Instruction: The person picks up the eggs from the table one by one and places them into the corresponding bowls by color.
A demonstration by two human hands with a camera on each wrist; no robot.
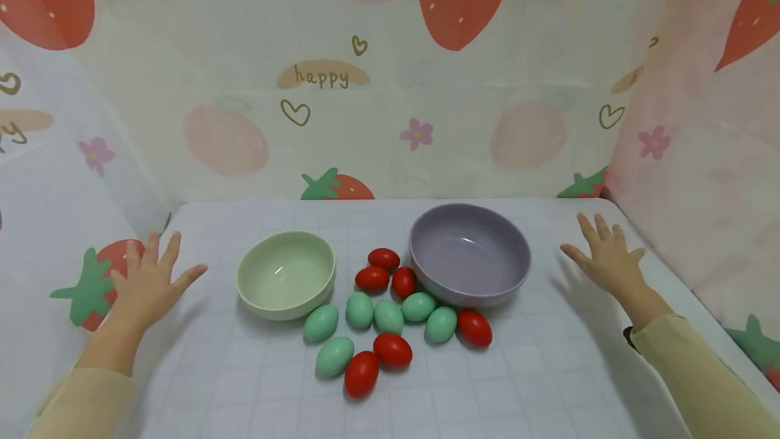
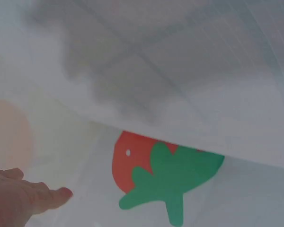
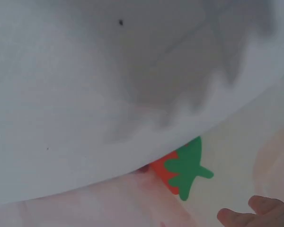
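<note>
Between the left hand (image 1: 146, 283) and the right hand (image 1: 606, 256) lie twelve egg-shaped pieces: six red eggs (image 1: 393, 350) and six green eggs (image 1: 388, 317), all well apart from both sets of fingertips. Two bowls stand among the same spread, a pale green bowl (image 1: 286, 273) nearer the left fingers and a wider purple bowl (image 1: 469, 249) nearer the right. One red egg, just beside the purple bowl, is closest to the right fingers. Both hands have their fingers straight and fanned wide, gripping nothing. Bare tabletop (image 1: 536, 378) gives room from the left thumb to the pale green bowl, and from the right thumb to the purple one. Its right edge passes just outside the right little finger; its far edge meets a strawberry-print cloth (image 1: 390, 100) beyond all the fingertips.
</note>
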